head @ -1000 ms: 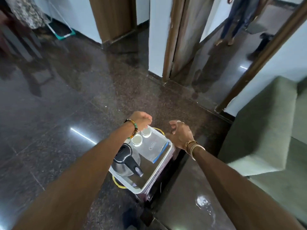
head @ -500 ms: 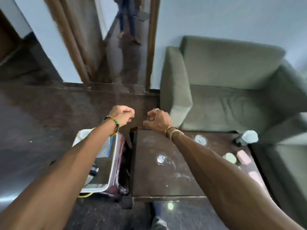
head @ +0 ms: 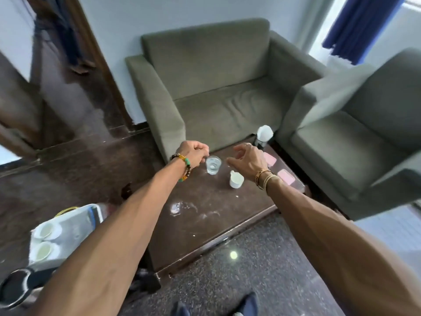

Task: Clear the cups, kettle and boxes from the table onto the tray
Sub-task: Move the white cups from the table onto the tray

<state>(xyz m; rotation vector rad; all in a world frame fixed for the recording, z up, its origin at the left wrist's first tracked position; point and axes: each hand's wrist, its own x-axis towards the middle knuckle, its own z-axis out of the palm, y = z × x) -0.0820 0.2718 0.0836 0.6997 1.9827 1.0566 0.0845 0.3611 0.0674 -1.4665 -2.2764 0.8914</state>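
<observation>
Hands over the table (head: 205,215) — left hand (head: 193,152) fisted, empty, beside the glass (head: 213,164); right hand (head: 249,159) spread, empty, could tip the cup (head: 236,179) — tray (head: 75,222) sits near left.

Your kettle (head: 17,285) is cut by the lower-left edge, your left forearm (head: 109,236) hides part of the tray (head: 75,221), your right hand (head: 249,161) covers one pink box (head: 270,159), and the far doorway is blurred.
</observation>
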